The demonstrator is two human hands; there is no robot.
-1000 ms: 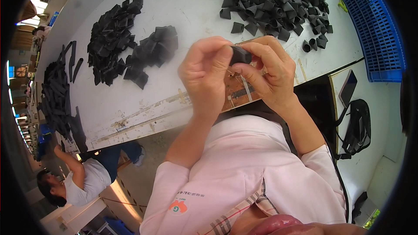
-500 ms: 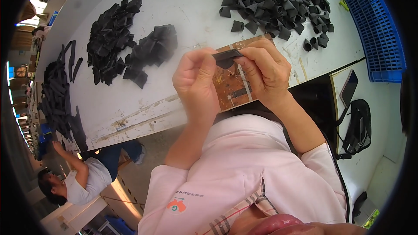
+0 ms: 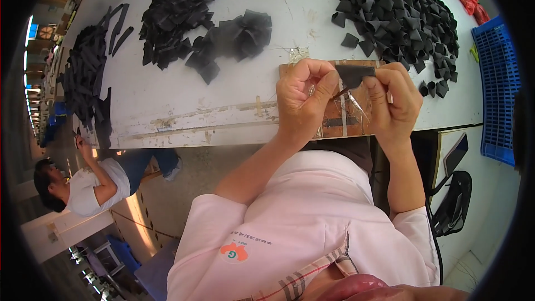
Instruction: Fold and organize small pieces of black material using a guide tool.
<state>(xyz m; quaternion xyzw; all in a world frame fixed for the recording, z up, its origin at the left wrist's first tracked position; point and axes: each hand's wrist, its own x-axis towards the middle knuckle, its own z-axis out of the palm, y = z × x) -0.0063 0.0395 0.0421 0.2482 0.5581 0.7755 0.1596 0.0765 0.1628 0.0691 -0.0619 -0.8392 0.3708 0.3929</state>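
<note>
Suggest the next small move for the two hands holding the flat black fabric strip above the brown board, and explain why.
Probably fold the flat black fabric strip over: the left hand and right hand pinch it between them, still unfolded, while the heap of folded black pieces beyond the brown board shows the finished shape.

Both hands, left hand (image 3: 304, 97) and right hand (image 3: 393, 103), pinch a black strip (image 3: 355, 74) above a brown board (image 3: 334, 120).
</note>
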